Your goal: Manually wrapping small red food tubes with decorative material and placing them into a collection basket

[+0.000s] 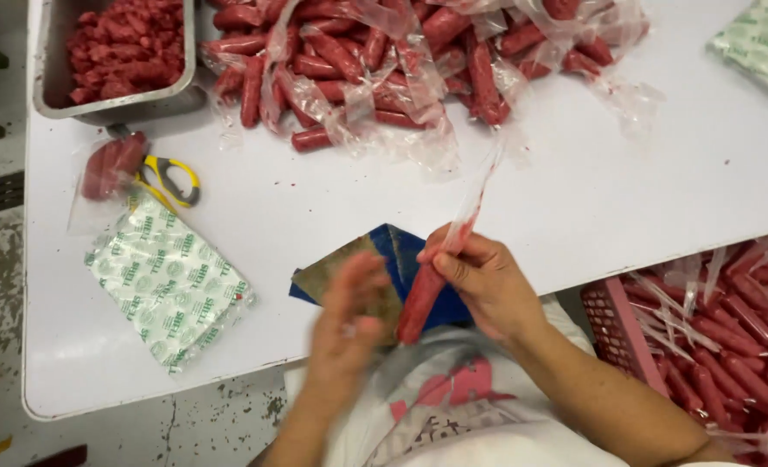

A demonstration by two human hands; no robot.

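Right hand (488, 281) grips a red sausage (421, 303) in a thin clear plastic sleeve, fingers clenched around its upper end. The sausage hangs tilted over the near edge of the white tabletop (332, 220), above a blue and tan pad (375, 268). The sleeve's empty tail (477, 195) sticks up past the fingers, twisted thin.

Left hand (345, 316) is motion-blurred just beside the sausage's lower end. Can't tell if it's released or gripping; looks open-ish, no clear contact.

Handling read, judgement only:
- Light, one hand carries it easily.
- Soft filling, probably deforms if squeezed mid-body. The film looks slick and flimsy, likely tears or slips under a hard pinch.
- Best hold: at the top, where filling ends and film bunches, as the right hand does now. Second hold near the lower end to steady it.
- Avoid pulling on the loose tail alone; it would likely stretch.

Around it: pile of bagged sausages (384, 60) at the far side of the tabletop, metal tray of red mince (129, 43) far left, yellow-handled scissors (172, 177) beside one small bagged piece (112, 169), a pack of green-printed bags (168, 281) left of the hands, another pack (760, 43) far right. Pink crate (613, 324) of finished sausages sits below the tabletop edge on the right.
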